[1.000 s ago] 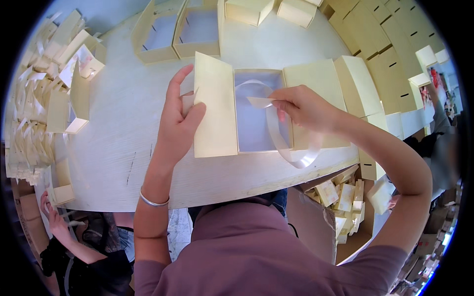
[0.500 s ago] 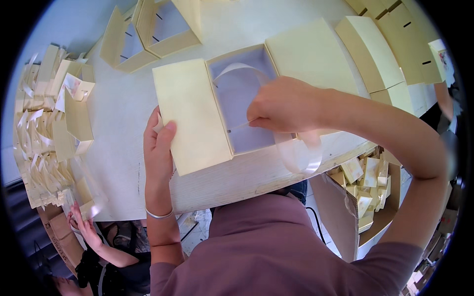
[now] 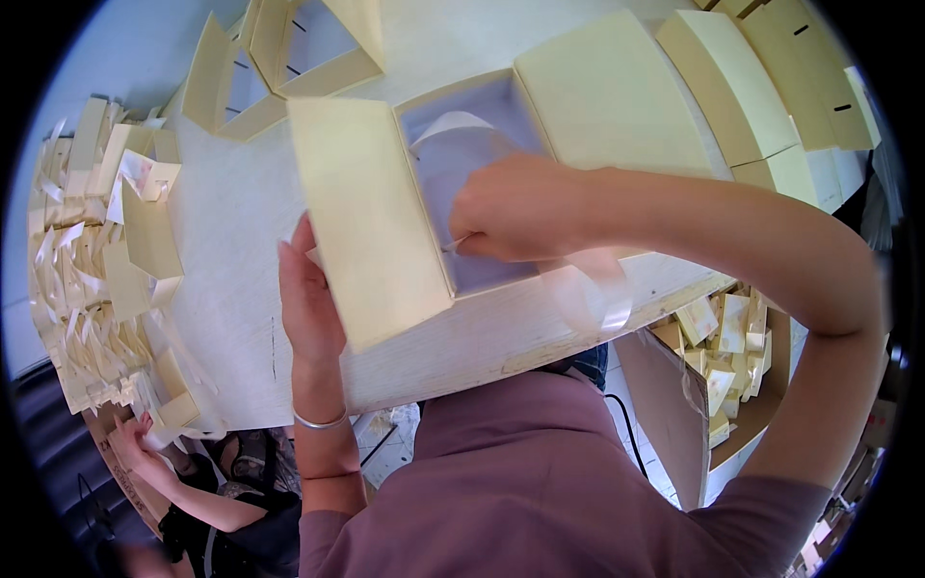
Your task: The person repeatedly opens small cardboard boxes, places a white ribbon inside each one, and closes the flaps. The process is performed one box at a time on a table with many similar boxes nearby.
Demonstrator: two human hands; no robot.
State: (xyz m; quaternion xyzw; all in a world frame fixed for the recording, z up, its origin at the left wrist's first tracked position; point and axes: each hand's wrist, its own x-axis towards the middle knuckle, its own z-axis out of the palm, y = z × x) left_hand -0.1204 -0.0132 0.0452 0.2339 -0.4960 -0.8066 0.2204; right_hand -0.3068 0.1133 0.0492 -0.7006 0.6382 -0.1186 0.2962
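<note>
Right hand (image 3: 511, 207) has moved left inside the box (image 3: 436, 183), pinching glossy ribbon (image 3: 455, 121).
Left hand (image 3: 313, 301) at the flat oblong flap's (image 3: 371, 222) edge; grip cannot be told.

We count one table (image 3: 231, 318), one box (image 3: 361, 222) at our two hands, the left hand (image 3: 313, 303) and the right hand (image 3: 511, 207), and two open boxes (image 3: 337, 77) farther back. We see one ribbon (image 3: 455, 121) and one bracelet (image 3: 321, 424). Beside us is one carton (image 3: 665, 414); its small boxes (image 3: 734, 326), like the ribboned boxes (image 3: 87, 332) at our left, overlap too much to count.
</note>
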